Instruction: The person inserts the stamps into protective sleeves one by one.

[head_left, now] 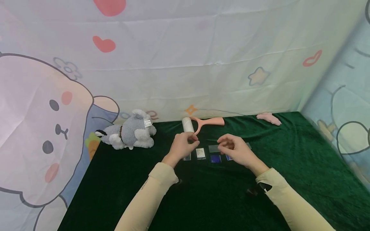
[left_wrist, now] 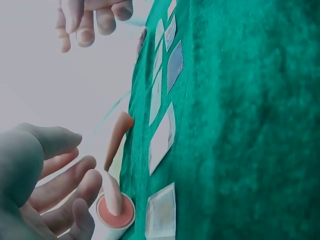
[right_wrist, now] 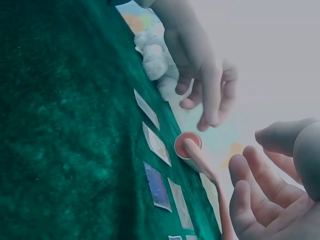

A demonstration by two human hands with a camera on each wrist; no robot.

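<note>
Both hands hover over a loose row of small flat packets on the green cloth. My left hand (head_left: 182, 145) has its fingers loosely bent, with nothing between them; a pale packet (head_left: 187, 157) lies partly hidden under it. To its right lie a white packet (head_left: 200, 153) and a blue packet (head_left: 215, 158). My right hand (head_left: 235, 150) is also loosely bent and holds nothing. It partly covers a second blue packet (head_left: 229, 158) and a translucent strip-like packet (head_left: 214, 148). Behind the left hand stands a lint roller with a white roll (head_left: 188, 124) and salmon handle (head_left: 212, 121).
A grey and white plush toy (head_left: 134, 131) lies at the back left of the green cloth (head_left: 202, 199). Near the back right edge is a small pink fluffy thing (head_left: 268, 118). A printed cloth backdrop (head_left: 179, 57) hangs behind the table.
</note>
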